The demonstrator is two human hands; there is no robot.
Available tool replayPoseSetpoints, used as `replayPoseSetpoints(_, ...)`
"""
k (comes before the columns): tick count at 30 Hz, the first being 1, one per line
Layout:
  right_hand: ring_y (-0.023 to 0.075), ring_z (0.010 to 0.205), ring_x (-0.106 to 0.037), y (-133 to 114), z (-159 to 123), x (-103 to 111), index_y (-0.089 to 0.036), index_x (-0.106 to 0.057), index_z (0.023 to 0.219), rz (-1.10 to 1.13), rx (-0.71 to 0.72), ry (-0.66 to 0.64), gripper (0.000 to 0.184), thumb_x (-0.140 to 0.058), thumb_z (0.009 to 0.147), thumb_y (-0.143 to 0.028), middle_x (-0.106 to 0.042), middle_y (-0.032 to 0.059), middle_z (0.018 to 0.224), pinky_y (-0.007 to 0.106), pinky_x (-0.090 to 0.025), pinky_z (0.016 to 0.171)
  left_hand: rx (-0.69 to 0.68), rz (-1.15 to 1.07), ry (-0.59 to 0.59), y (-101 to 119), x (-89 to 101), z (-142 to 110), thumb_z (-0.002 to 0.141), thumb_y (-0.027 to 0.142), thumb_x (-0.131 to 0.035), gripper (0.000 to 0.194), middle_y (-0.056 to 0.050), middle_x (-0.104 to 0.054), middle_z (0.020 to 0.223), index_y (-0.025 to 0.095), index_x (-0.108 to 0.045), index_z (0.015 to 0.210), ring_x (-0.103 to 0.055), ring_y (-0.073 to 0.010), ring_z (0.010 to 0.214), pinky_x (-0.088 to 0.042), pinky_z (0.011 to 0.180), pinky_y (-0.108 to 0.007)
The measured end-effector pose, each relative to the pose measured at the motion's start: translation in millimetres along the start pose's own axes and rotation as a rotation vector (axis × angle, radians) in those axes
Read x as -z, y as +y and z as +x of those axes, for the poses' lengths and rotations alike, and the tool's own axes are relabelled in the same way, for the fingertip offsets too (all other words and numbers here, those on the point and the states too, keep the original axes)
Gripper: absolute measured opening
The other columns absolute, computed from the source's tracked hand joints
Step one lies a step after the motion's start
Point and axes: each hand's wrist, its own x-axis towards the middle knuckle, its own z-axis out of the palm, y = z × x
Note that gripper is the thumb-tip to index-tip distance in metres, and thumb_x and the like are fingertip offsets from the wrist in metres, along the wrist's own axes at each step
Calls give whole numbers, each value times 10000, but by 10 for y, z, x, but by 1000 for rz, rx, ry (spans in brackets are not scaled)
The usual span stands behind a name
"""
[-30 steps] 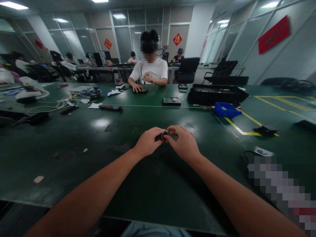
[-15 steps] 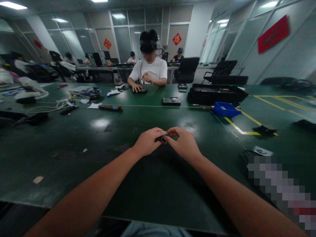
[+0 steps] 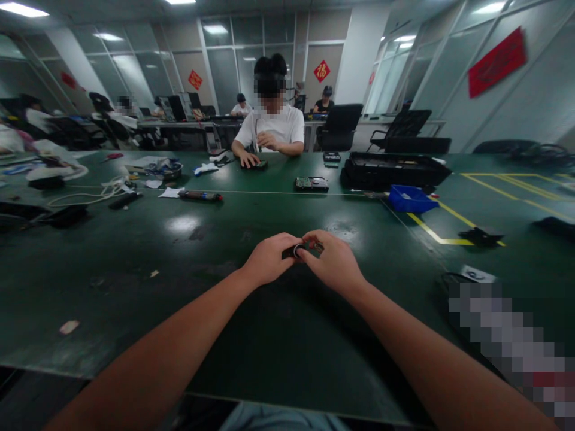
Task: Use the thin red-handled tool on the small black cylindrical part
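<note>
In the head view, my left hand and right hand meet at the middle of the dark green, smooth-topped desk, fingers drawn narrow around a small dark rounded piece with a pale shiny ring. My left thumb and fingers hold its dark side; my right thumb presses by the ring. It sits between my fingertips, in front of me; I cannot tell whether it touches the desk. Something reddish and metallic shows inside the curl of my right hand, too small to name.

As for how far along this is, I judge the handling to be midway: the piece is in my grip, and neither hand has let go. Whether its parts are joined or loose, I cannot tell, so what remains on it is hidden too.

Further off, the flat rectangular unit with a green circuit board and metal lies untouched, and the blue open-topped plastic tray stands beside the long black plastic housing.
</note>
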Motion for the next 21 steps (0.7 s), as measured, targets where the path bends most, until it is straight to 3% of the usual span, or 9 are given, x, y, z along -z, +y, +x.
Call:
replayPoseSetpoints(5, 217, 856, -635, -4, -10, 8, -198, -668, 1059, 3, -19, 37, 274, -686, 812, -315, -681, 70, 958, 356, -488, 751, 14, 5, -9, 5, -2, 1, 836, 189, -703, 335, -56, -699, 1183, 212, -691, 1170, -655, -210, 1077, -519, 970, -371)
replayPoseSetpoints(13, 217, 977, -630, -63, -3, 92, -183, -677, 1111, 156, -9, 77, 285, -452, 938, -216, -675, 91, 1032, 370, -478, 875, 129, 24, 151, -55, -1, 25, 805, 225, -762, 330, -41, -720, 1106, 223, -703, 1129, -668, -206, 1017, -526, 912, -360)
replayPoseSetpoints(16, 207, 944, -627, -91, -12, 130, -197, -714, 1052, 169, 34, 60, 240, -522, 948, -294, -667, 82, 1016, 344, -481, 811, 172, 16, 168, -97, -5, 29, 813, 249, -760, 332, -42, -720, 1107, 224, -700, 1138, -665, -209, 1022, -522, 911, -359)
replayPoseSetpoints(21, 146, 624, -566, -127, -66, 194, -201, -711, 809, 246, -24, 112, 272, -645, 889, -452, -636, 7, 697, 292, -427, 593, 222, 16, 190, -156, 2, 27, 821, 266, -757, 332, -48, -718, 1100, 217, -698, 1145, -661, -211, 1017, -516, 909, -369)
